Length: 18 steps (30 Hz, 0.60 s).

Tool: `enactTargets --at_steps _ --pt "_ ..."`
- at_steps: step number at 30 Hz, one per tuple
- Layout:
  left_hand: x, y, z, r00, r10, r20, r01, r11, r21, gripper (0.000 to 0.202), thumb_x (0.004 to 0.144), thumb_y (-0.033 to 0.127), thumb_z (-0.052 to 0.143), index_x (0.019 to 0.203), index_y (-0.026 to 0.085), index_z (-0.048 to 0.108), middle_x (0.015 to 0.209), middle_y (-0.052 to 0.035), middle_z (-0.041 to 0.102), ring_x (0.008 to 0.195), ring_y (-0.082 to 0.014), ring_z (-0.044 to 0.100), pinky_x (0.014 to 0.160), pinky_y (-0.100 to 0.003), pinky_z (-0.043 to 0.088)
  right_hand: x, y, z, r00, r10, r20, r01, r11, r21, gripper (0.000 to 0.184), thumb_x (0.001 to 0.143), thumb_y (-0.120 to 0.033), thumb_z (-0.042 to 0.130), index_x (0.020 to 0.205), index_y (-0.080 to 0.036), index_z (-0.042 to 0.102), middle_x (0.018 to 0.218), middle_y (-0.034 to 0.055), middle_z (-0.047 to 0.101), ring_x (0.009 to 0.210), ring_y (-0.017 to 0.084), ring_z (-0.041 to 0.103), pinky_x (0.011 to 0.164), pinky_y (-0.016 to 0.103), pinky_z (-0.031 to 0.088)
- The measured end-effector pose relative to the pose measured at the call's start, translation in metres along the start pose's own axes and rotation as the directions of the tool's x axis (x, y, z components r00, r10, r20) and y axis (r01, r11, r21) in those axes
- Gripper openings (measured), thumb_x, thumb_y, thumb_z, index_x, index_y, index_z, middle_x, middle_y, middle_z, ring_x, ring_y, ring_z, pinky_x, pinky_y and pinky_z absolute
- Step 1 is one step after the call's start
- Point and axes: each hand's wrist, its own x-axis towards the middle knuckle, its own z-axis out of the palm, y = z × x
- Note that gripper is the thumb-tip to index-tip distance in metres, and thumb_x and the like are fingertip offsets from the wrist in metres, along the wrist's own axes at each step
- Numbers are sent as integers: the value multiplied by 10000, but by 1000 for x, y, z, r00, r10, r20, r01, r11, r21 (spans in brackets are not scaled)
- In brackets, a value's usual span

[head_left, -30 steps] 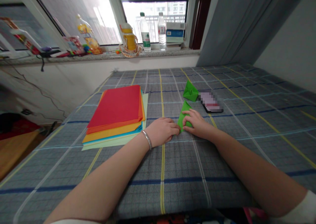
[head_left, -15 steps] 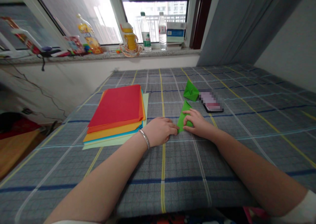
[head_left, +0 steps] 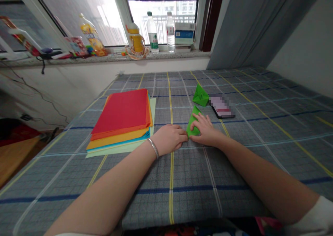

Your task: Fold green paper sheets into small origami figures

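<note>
A folded piece of green origami paper (head_left: 193,124) lies on the checked blanket between my hands, its point aimed away from me. My right hand (head_left: 205,129) presses down on it with bent fingers. My left hand (head_left: 169,139) comes in from the left, its fingertips against the paper's lower left edge. A silver bangle (head_left: 153,148) circles my left wrist. A finished green paper fold (head_left: 200,95) stands just beyond, apart from both hands. To the left lies a stack of coloured paper sheets (head_left: 121,116), red on top.
A phone with a blurred screen (head_left: 222,106) lies next to the green fold. The checked blanket (head_left: 171,191) covers the whole surface, and its left side drops off towards a wooden floor. Bottles (head_left: 152,33) and other items line the window sill (head_left: 114,57) beyond.
My right hand's fingers have shifted up and left onto the green paper, which now looks narrower. My left hand has barely moved.
</note>
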Motion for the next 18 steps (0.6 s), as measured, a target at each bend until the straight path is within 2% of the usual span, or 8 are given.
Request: enactTargets --at_steps 4,9,18 --pt "3 4 1 999 -37 -2 37 999 -4 182 859 210 526 988 209 654 1049 -57 646 997 -204 582 894 -344 474 1 -8 2 998 68 0 -68 998 -9 315 696 -333 649 961 -188 559 1530 170 242 1435 366 55 1120 571 19" --pt "4 5 0 998 -60 2 60 998 3 170 857 212 523 967 211 653 1048 -53 632 1000 -210 579 894 -351 477 2 -6 1 992 128 18 -128 992 -18 373 675 -323 643 1003 -178 540 1540 187 199 1436 369 2 1117 562 -2" --pt "4 4 2 998 -61 -18 60 998 -30 151 846 190 526 928 207 651 1035 -46 625 980 -194 574 900 -338 474 1 4 -8 966 254 50 -253 967 -25 403 664 -291 653 1034 -187 534 1544 170 176 1430 384 40 1106 566 67"
